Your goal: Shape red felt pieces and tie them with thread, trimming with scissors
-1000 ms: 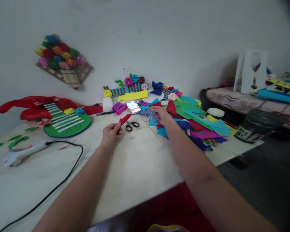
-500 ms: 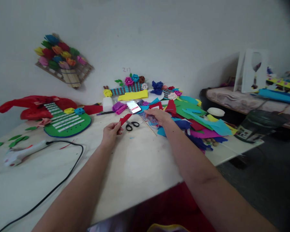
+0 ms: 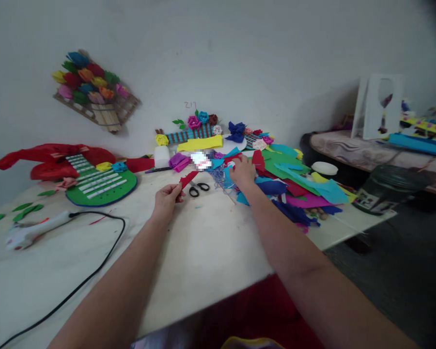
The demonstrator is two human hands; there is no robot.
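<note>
Between the thumb and fingers of my left hand (image 3: 169,198) is a narrow strip of red crepe paper (image 3: 189,179), its free end pointing up and to the right. Just right of it, black-handled scissors (image 3: 199,189) lie on the table, their blades partly behind the strip. My right hand (image 3: 244,172) reaches palm down over the heap of coloured paper scraps, its fingers bent and somewhat apart. Beneath those fingers are red and light-blue pieces, and a tangle of bluish thread (image 3: 223,180) lies beside them. The fingertips are partly hidden.
At left are a green guitar-shaped board (image 3: 101,186), a white glue gun (image 3: 39,230) and its black cord (image 3: 112,249). Paper flowers (image 3: 194,121) stand along the wall. A dark jar (image 3: 381,191) sits near the table's right edge. A blurred-out phone (image 3: 201,161) lies centrally.
My right hand has moved slightly right and away from the thread tangle, onto the red and blue scraps. My left hand keeps its hold on the red strip, unmoved.
</note>
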